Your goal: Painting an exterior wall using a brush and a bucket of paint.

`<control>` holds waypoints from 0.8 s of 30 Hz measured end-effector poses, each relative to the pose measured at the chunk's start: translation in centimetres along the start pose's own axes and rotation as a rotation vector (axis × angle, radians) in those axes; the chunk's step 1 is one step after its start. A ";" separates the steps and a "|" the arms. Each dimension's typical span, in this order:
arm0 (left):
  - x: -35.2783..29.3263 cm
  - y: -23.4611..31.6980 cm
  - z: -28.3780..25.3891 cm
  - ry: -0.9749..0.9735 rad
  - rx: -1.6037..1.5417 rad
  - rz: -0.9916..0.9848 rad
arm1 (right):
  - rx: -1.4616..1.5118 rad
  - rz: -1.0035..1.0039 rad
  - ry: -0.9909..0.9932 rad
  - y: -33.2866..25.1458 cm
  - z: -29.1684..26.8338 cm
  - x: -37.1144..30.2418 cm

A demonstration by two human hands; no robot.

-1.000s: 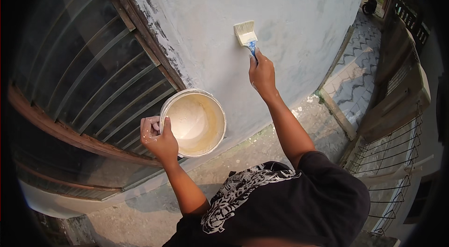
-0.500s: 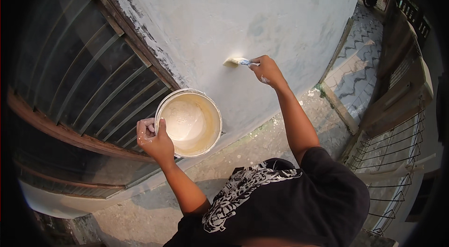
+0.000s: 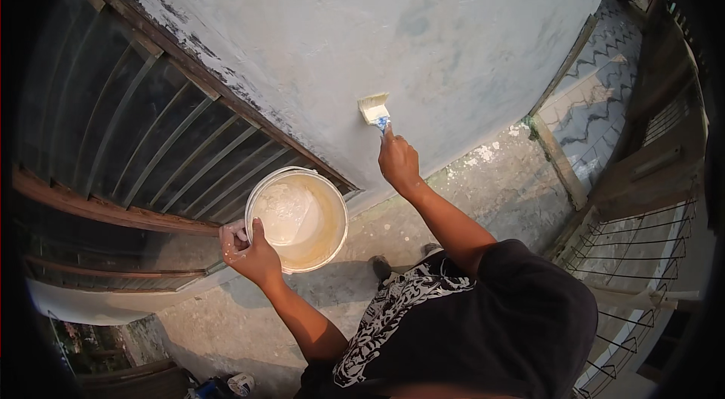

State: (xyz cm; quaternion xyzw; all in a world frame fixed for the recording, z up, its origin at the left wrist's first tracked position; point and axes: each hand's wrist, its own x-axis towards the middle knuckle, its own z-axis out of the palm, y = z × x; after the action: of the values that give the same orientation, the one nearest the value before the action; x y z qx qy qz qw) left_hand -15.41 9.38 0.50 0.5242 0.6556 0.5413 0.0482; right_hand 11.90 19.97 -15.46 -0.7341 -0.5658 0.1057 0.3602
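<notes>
One brush (image 3: 375, 110), one bucket (image 3: 331, 221)

Right fingers (image 3: 388, 136) were closed round the brush's blue handle (image 3: 383, 124), bristles (image 3: 372, 101) beyond their tips at the wall (image 3: 468, 29). Left fingers (image 3: 259, 232) were clasped on the bucket's edge, its pale paint (image 3: 288, 212) just right of them

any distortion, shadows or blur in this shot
Head view: the window rail bows from fisheye distortion, corners go black; head view: shadow darkens part of the floor; head view: brush and bucket look fairly sharp.
</notes>
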 end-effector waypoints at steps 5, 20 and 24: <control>-1.9 0.8 2.4 0.013 -0.026 0.020 | -0.068 0.069 -0.490 6.5 2.4 0.1; -5.6 1.5 0.8 0.018 -0.030 -0.057 | 0.173 0.136 0.263 5.1 -5.6 5.0; -5.4 1.7 0.7 0.018 -0.046 -0.027 | 0.051 0.072 0.018 4.1 -2.2 2.4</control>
State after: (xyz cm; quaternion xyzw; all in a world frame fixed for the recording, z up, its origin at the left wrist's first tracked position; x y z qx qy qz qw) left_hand -11.46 5.65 -1.20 0.5094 0.6505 0.5600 0.0616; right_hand 17.03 20.81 -15.99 -0.7456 -0.5327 0.1263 0.3799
